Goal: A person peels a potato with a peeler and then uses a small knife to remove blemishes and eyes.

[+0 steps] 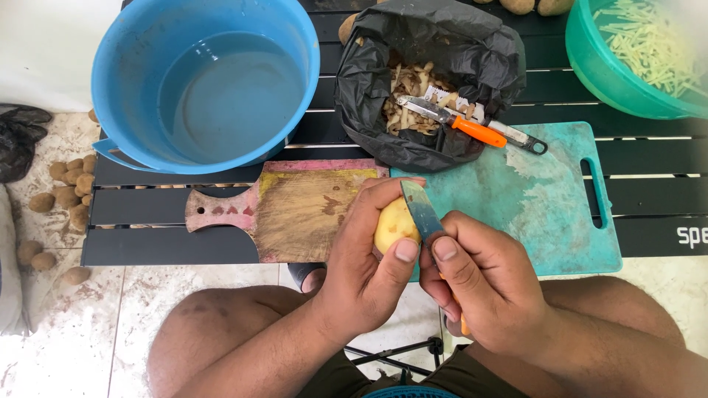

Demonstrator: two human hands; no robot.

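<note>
1. A peeled yellow potato is gripped in the left hand, the fingers curled around it and the thumb pressed to its near side.
2. A knife is clasped in the right hand, which is closed about the orange handle; the blade is laid against the potato's right side, pointing toward 11 o'clock.
3. The potato is held above the near edges of two boards: a worn wooden cutting board at 9 o'clock and a teal cutting board at 3 o'clock.
4. At 12 o'clock, a black bag of peelings is seen, with an orange-handled peeler lying across it.
5. At 10 o'clock, a blue tub holding water is set on the dark slatted table.
6. At 2 o'clock, a green bowl of cut potato strips is partly in view.
7. Unpeeled potatoes are scattered on the floor at 9 o'clock.
</note>
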